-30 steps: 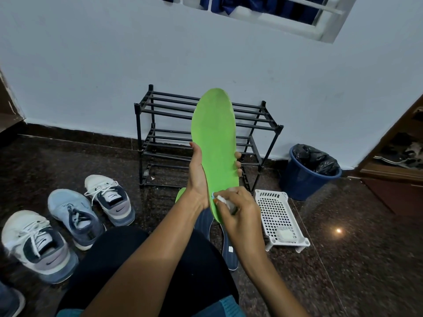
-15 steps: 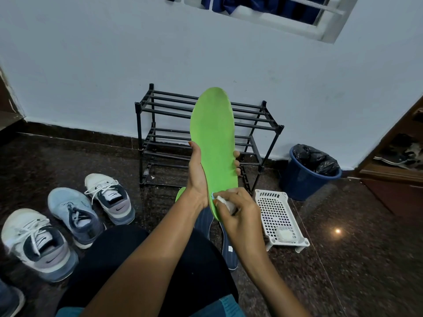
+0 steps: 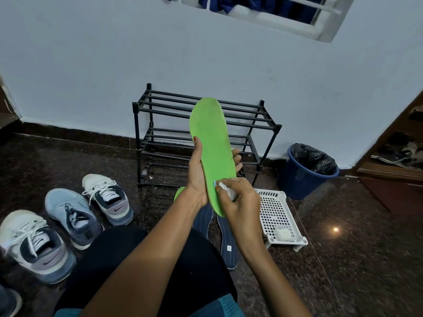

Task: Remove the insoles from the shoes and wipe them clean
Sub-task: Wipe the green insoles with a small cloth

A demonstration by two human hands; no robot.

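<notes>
little is changing over the last second: the left hand [image 3: 196,177] is still gripping the green insole [image 3: 212,138] upright before the shoe rack [image 3: 251,115], while the right hand [image 3: 241,203] is still pinching a white wipe [image 3: 227,191] against its heel end, so the wiping is likely only starting.

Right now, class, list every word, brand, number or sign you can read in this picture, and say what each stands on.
No words or numbers can be read.
Swoosh logo, no letters: on the heel of the near white shoe and of the far white shoe.
Tongue label on the far white shoe: blurred, unreadable.
White tag on the navy insole: too small to read.
</notes>
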